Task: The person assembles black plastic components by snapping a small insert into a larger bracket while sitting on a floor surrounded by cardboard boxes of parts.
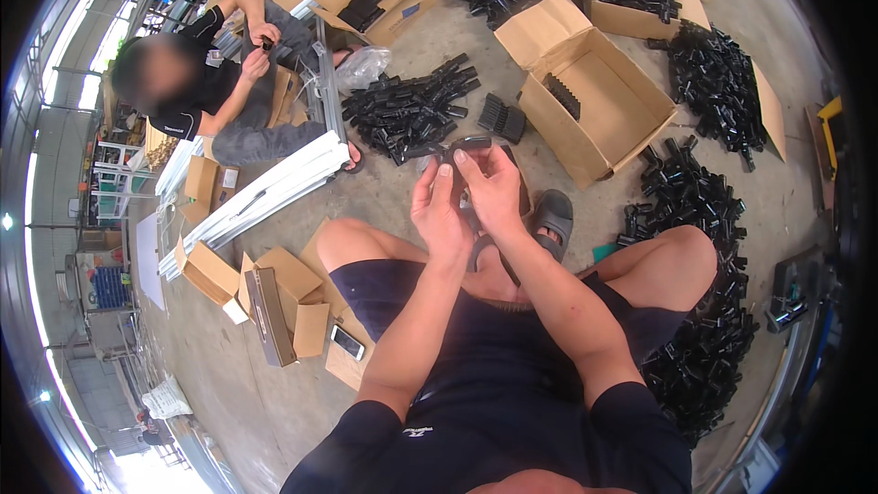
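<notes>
Between my two hands is a small black plastic part [471, 142], held up in front of my lap. My left hand [443, 206] pinches its left end with thumb and fingers. The right end is gripped by my right hand [491, 185], thumb on top. Just beyond my hands a pile of similar black parts [407, 105] lies on the concrete floor. Next to that pile sits a neat block of black parts [501, 117]. An open cardboard box [608, 96] stands ahead to the right, with a row of black parts [562, 96] inside.
More heaps of black parts [718, 82] lie at the far right, and another heap [695, 210] runs beside my right knee. At the left, a co-worker [229, 82] sits by white metal profiles [265, 187]. Opened cartons [288, 288] and a phone [347, 342] lie near my left knee.
</notes>
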Tool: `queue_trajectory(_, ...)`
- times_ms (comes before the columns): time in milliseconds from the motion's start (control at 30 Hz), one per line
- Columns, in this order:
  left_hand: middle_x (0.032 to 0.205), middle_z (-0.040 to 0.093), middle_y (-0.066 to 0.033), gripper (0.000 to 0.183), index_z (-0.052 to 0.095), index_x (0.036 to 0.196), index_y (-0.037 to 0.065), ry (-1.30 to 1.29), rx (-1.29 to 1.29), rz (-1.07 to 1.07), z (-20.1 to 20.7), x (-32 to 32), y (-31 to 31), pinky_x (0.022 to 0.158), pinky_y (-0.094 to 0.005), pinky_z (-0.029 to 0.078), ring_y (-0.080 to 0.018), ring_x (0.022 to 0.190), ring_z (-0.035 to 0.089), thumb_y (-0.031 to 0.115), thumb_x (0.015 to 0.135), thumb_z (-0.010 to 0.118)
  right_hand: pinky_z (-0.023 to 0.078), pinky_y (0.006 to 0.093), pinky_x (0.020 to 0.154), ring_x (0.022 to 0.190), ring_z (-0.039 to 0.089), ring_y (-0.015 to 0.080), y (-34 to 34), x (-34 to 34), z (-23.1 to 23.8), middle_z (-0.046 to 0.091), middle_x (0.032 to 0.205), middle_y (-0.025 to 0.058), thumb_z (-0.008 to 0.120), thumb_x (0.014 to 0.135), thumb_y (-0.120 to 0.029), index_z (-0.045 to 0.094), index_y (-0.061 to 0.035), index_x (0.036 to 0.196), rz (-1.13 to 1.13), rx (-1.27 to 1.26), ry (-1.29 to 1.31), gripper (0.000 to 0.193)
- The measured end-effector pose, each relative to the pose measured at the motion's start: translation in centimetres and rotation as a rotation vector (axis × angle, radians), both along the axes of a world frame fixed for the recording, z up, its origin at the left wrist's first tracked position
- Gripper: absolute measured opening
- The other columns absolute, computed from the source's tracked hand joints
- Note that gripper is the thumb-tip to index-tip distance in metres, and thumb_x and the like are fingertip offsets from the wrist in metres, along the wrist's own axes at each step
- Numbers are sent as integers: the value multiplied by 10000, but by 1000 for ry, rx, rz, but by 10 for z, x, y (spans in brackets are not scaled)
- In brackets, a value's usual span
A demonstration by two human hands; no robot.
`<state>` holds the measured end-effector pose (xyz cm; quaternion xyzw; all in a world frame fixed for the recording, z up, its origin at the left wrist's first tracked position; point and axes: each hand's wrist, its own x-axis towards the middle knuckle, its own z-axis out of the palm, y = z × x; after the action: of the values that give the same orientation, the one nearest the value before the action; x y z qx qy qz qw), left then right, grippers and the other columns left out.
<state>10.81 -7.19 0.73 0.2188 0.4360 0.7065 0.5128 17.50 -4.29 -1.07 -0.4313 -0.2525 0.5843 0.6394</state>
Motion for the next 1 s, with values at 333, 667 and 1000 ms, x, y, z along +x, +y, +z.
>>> queue_trajectory(333, 1174, 682, -137, 326, 587, 1295, -27, -31, -25, 38, -3, 5, 4, 925, -357, 582, -214, 1050, 672, 53, 989, 670, 512, 255, 665, 741, 643, 85, 1, 4, 3, 739, 830, 45, 761, 931, -186, 723, 5, 955, -14, -28, -93, 195)
queue_trajectory(667, 1171, 683, -134, 320, 596, 1285, -18, -21, -59, 65, -5, 8, 4, 927, -348, 579, -208, 1050, 668, 65, 987, 678, 514, 255, 690, 743, 632, 81, 7, 8, -8, 733, 832, 52, 766, 921, -171, 717, 5, 961, 58, -81, -149, 188)
queue_trajectory(1000, 1184, 688, -125, 274, 619, 1260, 22, -95, -79, 25, 3, 3, 5, 878, -337, 560, -202, 1054, 670, 104, 1002, 661, 501, 236, 683, 747, 608, 62, 14, 23, -21, 723, 902, 39, 754, 951, -181, 715, -11, 961, 181, 98, 12, 175)
